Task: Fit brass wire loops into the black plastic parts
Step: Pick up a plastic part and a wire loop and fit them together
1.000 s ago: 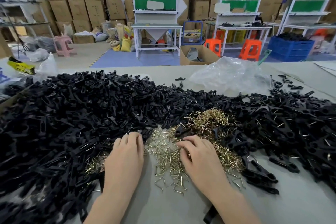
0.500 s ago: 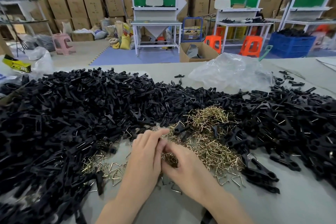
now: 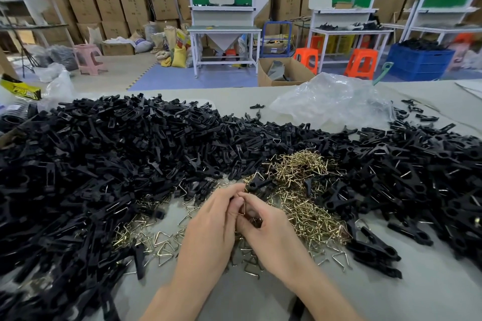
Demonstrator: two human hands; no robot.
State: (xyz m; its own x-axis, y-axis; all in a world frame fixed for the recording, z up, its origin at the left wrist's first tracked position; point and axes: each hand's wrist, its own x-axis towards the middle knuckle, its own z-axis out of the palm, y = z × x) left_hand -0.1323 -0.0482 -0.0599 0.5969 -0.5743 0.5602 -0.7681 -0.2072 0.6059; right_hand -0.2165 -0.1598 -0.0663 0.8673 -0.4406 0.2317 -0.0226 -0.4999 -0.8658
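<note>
Right in the middle of the grey surface [image 3: 430,292], two hands meet and touch. The left hand [image 3: 212,221] and the right hand [image 3: 268,229] both have their fingers curled in. Together they pinch one small brass wire loop [image 3: 242,207], held just above the surface. Something dark shows between the left fingers, but I cannot tell what it is. Under and behind the hands lies a heap of brass loops [image 3: 300,185]. A big pile of black plastic parts [image 3: 104,164] spreads out to the left. More black parts [image 3: 417,180] are piled on the right. A crumpled clear bag [image 3: 331,101] sits far back behind them.
</note>
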